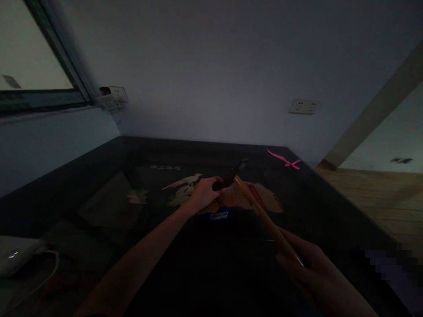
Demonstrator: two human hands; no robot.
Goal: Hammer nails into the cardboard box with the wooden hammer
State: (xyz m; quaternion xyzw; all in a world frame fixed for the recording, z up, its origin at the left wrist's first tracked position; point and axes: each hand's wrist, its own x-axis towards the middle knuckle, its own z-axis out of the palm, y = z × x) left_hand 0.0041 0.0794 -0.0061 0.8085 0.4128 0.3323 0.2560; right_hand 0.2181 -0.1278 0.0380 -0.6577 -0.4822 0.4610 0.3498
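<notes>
My left hand (207,191) is closed around the near end of a dark, elongated piece (234,172) above the black table. A long wooden handle (261,211) meets this piece near its middle, so the two look like one hammer-like tool; in the dim light I cannot tell its exact kind. My right hand (309,266) grips the handle's lower end, close to the camera. Beneath the tool lies a speckled tan and orange patch with a red stripe (259,196), and a blue label (220,215) shows at its front. Whether the patch is printed or a separate object is unclear.
A pink ribbon (286,162) lies at the table's far right corner. At the left edge sits a white device (20,255) with a cable. The glossy tabletop (148,152) bears a pale bird picture (185,187). Wall sockets (303,106) are behind; wooden floor is right.
</notes>
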